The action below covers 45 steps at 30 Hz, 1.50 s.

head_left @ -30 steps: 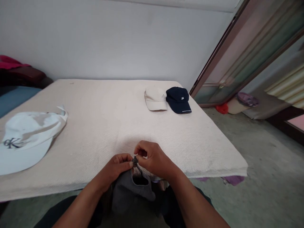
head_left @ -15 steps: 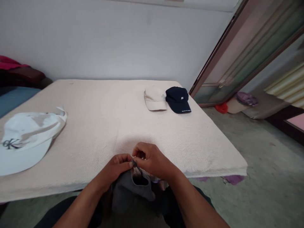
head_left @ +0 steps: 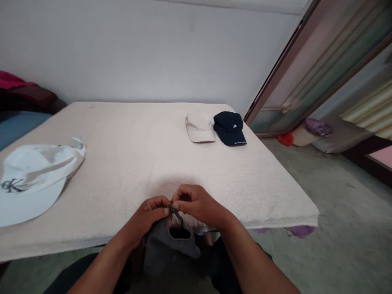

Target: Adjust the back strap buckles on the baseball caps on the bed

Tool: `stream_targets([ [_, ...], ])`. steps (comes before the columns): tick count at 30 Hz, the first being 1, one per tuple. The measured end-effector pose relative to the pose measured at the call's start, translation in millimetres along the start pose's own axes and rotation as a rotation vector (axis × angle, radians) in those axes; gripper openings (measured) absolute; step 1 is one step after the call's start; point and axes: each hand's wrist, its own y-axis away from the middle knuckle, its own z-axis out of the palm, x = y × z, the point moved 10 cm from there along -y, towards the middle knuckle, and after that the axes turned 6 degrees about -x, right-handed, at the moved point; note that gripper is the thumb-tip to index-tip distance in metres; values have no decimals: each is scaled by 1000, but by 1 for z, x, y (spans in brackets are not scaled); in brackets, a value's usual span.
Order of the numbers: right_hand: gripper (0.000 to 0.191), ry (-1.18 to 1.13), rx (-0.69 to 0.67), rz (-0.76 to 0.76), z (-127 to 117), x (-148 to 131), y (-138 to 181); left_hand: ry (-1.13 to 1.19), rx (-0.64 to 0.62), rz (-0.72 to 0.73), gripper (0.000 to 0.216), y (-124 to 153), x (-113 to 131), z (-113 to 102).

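A dark grey cap point(head_left: 162, 245) hangs at the near edge of the table, its back opening facing up. My left hand point(head_left: 151, 212) pinches the cap's back strap between thumb and forefinger. Right beside it, my right hand point(head_left: 192, 202) grips the same strap near its buckle, thumb and finger pressed together. The fingertips of both hands almost meet. Much of the cap's crown lies in shadow between my knees, and its brim cannot be made out.
A white cap point(head_left: 39, 175) with black letters lies at the table's left. Toward the far right, a beige cap point(head_left: 200, 127) sits against a navy cap point(head_left: 230, 128). All three rest on the cream-covered table point(head_left: 128, 134), whose right edge borders a grey floor point(head_left: 337, 196).
My right hand's fingers have shifted slightly on the strap, showing more of it between the hands. The other caps stay where they were.
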Motion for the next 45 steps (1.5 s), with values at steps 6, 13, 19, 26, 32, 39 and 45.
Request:
stream_targets([
  [6,7,45,31,29,-2,4,0,-27,37,-14,9,1,0,-3],
  [13,7,87,145,49,-4,6,-3,-43,70,-20,12,-1,-2,-6],
  [19,9,101,247,62,-7,6,-4,-67,104,-15,13,0,2,-6],
  [26,9,107,265,80,-6,4,-4,-63,128,-22,14,0,2,-9],
  [32,10,65,249,106,-4,8,-5,-55,132,-21,13,0,0,-11],
  [39,11,-58,208,115,-1,17,-7,-40,88,-3,10,-1,2,-7],
  [45,6,-148,181,140,2,22,-7,-52,69,6,10,-2,3,-3],
])
